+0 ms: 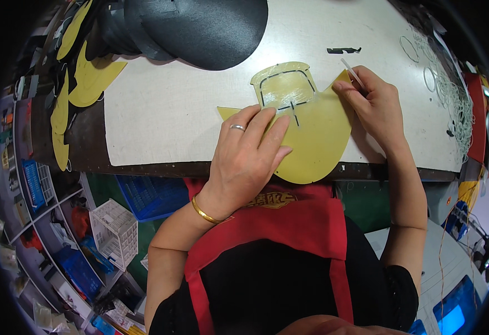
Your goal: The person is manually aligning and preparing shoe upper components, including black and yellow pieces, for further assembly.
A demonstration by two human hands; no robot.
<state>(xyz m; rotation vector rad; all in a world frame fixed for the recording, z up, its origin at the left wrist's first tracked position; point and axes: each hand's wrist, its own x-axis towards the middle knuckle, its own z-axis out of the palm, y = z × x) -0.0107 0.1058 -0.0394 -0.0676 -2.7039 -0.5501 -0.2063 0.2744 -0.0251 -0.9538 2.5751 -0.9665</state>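
A rounded yellow pattern piece (311, 151) with pointed corners lies at the near edge of the white work board, its curved end overhanging the edge. On its far end is a clear, tape-covered panel (287, 89) with dark slots in a rounded outline and a short cross mark. My left hand (250, 139) lies on the yellow piece, fingers outstretched, beside the panel's near left corner. At the piece's far right corner, my right hand (375, 106) is closed on a thin white stick (353, 73), which looks like a pen refill. The stick's lower end is hidden by the fingers.
Black sheet pieces (200, 33) are stacked at the far left of the board (160, 111). More yellow pieces (88, 84) hang at the left. Loose pale cords (456, 106) lie along the right edge, and a black scrap (343, 51) lies farther back. Crates (115, 234) stand below left.
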